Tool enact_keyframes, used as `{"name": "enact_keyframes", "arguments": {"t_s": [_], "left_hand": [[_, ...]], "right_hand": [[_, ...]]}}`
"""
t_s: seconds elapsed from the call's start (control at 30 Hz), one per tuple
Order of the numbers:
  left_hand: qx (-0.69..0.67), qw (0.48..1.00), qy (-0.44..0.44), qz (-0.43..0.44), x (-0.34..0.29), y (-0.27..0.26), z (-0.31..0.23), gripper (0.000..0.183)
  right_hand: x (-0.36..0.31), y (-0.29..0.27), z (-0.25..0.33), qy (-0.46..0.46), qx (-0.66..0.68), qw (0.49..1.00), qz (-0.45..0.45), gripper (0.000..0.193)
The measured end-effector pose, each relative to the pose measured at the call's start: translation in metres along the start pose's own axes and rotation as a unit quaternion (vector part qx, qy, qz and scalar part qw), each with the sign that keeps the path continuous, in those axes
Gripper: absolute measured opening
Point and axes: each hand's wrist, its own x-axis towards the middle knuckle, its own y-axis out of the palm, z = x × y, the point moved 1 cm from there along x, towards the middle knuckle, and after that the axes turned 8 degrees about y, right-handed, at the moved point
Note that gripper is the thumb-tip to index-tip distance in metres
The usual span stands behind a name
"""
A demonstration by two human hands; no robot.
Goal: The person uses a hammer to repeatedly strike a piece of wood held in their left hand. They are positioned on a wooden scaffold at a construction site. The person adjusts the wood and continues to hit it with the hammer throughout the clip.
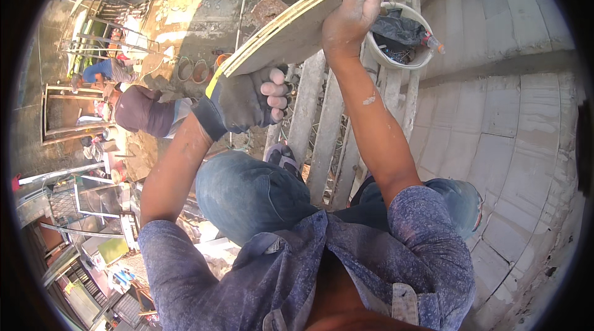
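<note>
A flat plywood board (281,37) with pale layered edges is raised in front of me, tilted, its grey face toward me. My left hand (247,99) wears a dark fingerless glove with a yellow edge. Its fingers are curled closed at the board's lower left end. My right hand (352,18), bare and dusty, is closed on the board's right end, higher up. The right fingertips are partly hidden.
A white bucket (401,37) with a black plastic bag and a clear bottle stands on the plank platform (322,139). A grey block wall (495,127) rises at right. Far below left, people (145,108) work near several buckets (199,71).
</note>
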Motion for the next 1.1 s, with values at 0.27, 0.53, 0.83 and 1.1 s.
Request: {"name": "enact_keyframes", "arguments": {"t_s": [0.27,0.53,0.83,1.1], "left_hand": [[0.409,0.845,0.331,-0.098,0.015,-0.13,0.019,0.089],[0.388,0.843,0.198,-0.317,0.133,-0.23,0.091,0.058],[0.726,0.611,0.095,-0.3,0.186,-0.312,0.086,0.07],[0.832,0.343,0.347,-0.262,0.125,-0.21,0.128,0.044]], "right_hand": [[-0.008,-0.046,-0.118,0.245,-0.45,0.857,-0.06,0.038],[-0.062,-0.152,-0.25,0.282,-0.541,0.787,-0.093,0.031],[-0.087,-0.123,-0.191,0.221,-0.609,0.68,0.342,0.03],[-0.061,-0.121,-0.191,0.375,-0.566,0.63,0.376,0.033]]}}
